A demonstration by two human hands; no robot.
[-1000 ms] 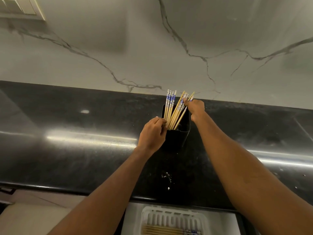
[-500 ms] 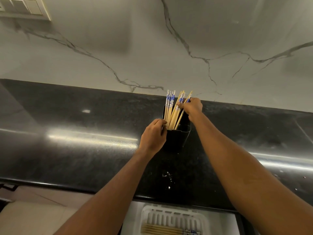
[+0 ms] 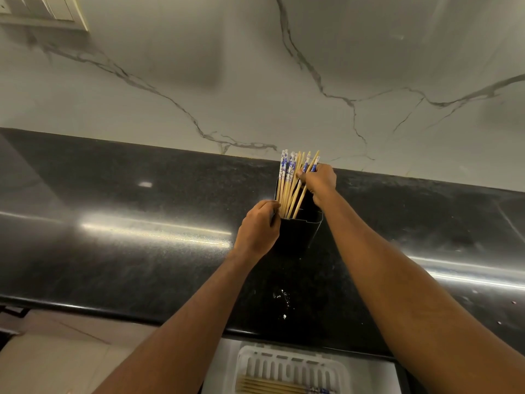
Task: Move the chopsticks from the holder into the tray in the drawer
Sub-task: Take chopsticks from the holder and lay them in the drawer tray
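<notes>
The black holder (image 3: 298,237) stands upright on the dark polished tabletop (image 3: 142,251); every position below is given from it. Your left hand (image 3: 258,231) grips the holder at its left wall, with the fingers curled round the rim. Your right hand (image 3: 319,180) reaches in from the holder's right side and pinches the upper ends of several chopsticks (image 3: 287,189) between thumb and fingers. The chopsticks stand tips down in the left part of the holder, with their blue-and-white patterned ends up. The ones you pinch lean to the right, apart from the rest, which stand close to the left wall. Behind the holder rises a pale marble wall (image 3: 227,81) with dark veins. A switch plate (image 3: 42,9) sits on that wall far up and to the left of the holder. In front of the holder, below the tabletop's near edge, the drawer (image 3: 224,365) stands open with the white slotted tray (image 3: 292,362) inside. A few stored chopsticks (image 3: 272,387) lie flat in the tray, patterned ends to the right; their number cannot be told.
</notes>
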